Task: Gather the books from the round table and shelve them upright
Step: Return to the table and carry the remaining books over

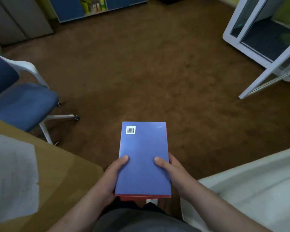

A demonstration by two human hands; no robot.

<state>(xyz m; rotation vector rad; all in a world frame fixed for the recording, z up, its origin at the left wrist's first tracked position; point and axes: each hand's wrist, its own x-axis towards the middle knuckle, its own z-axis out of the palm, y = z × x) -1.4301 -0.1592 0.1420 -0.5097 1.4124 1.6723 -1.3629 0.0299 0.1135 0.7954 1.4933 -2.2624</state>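
Books [143, 158] sit flat, blue over red; left grip [113, 174] and right grip [173, 171] pinch opposite long edges, thumbs [124, 158] on top, likely steadying the stack for carrying.

I hold a blue book [143, 158] flat at six o'clock, barcode up, a red book [137, 197] under it. My left hand [110, 179] grips its left edge, my right hand [172, 170] its right, thumbs on top. Blue chair [23, 104] at nine o'clock, white glazed door [264, 47] at two.
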